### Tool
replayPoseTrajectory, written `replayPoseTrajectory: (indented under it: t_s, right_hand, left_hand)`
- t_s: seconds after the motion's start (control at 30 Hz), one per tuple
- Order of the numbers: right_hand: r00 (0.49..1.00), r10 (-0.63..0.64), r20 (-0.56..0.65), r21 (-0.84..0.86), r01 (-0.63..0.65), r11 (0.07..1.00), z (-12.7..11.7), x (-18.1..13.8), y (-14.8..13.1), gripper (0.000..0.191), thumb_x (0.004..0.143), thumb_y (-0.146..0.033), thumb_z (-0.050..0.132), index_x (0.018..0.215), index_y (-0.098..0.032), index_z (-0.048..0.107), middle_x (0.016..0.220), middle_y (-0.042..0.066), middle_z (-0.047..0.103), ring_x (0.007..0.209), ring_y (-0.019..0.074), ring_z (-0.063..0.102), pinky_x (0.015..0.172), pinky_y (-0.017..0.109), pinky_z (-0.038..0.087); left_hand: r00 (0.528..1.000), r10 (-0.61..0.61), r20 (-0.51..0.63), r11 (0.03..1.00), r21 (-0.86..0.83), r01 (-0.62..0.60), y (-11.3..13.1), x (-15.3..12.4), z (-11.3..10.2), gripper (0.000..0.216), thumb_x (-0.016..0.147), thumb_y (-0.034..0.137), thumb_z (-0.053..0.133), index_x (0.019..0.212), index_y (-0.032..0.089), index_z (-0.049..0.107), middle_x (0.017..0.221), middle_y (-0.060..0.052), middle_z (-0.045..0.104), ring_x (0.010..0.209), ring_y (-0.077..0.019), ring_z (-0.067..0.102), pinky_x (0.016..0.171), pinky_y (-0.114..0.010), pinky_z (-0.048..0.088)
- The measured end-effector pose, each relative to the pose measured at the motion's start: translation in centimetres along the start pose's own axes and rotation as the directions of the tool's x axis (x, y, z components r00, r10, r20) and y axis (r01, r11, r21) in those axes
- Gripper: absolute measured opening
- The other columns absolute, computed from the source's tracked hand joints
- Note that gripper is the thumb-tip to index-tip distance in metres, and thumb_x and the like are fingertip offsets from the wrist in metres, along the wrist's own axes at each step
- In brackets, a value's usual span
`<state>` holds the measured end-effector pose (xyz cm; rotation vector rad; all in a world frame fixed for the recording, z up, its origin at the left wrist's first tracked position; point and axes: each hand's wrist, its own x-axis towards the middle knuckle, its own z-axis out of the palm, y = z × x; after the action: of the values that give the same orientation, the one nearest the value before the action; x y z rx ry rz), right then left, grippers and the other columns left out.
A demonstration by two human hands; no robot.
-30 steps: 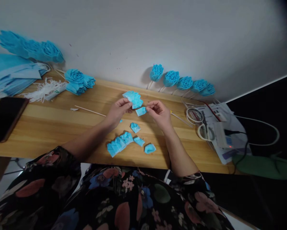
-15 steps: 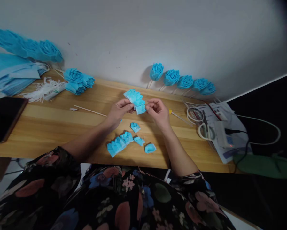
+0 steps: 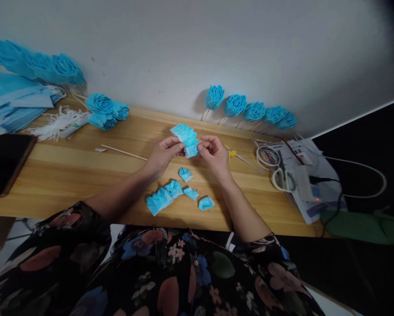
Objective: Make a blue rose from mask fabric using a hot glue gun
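Both hands hold one strip of folded blue paper petals [image 3: 186, 137] above the wooden counter [image 3: 68, 171]; the left hand [image 3: 162, 154] pinches its near edge, the right hand [image 3: 213, 153] grips its lower end; a second petal strip [image 3: 163, 197] and loose folded petals [image 3: 185, 174] lie on the counter just below.

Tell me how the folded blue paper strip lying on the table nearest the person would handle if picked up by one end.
The folded blue paper strip looks thin and pleated, so it would probably sag or stretch open rather than stay stiff. It seems very light, likely sliding on the wooden table at a nudge. Its creases could crush easily under a firm pinch.
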<state>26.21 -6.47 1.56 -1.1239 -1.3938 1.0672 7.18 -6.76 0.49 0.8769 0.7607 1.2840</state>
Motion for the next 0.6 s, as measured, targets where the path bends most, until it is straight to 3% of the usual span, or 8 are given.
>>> replayPoseTrajectory:
  t_s: [0.2, 0.6]
  right_hand:
    - [1.000, 0.002, -0.021, -0.036, -0.003, 0.999, 0.10, -0.01, 0.04, 0.034, 0.083, -0.046, 0.077, 0.108, -0.028, 0.063, 0.082, -0.003, 0.070, 0.075, 0.0168, 0.066, 0.073, 0.033, 0.054]
    - [1.000, 0.007, -0.023, -0.041, -0.007, 0.999, 0.71, -0.44, -0.49, 0.031, 0.085, -0.042, 0.074, 0.110, -0.026, 0.063, 0.081, -0.003, 0.070, 0.075, 0.0172, 0.066, 0.074, 0.034, 0.055]
  left_hand:
    - [0.999, -0.043, 0.010, 0.999, -0.027, 0.044, 0.21, -0.26, 0.47, 0.025, 0.083, 0.036, 0.087, 0.091, 0.018, 0.072, 0.089, -0.002, 0.076, 0.083, -0.0159, 0.072, 0.086, -0.035, 0.058]
    - [0.998, -0.028, 0.048, 0.999, 0.038, 0.026, -0.12, -0.25, 0.32, 0.037, 0.076, 0.032, 0.091, 0.103, 0.019, 0.070, 0.099, -0.005, 0.079, 0.091, -0.0168, 0.072, 0.087, -0.032, 0.055]
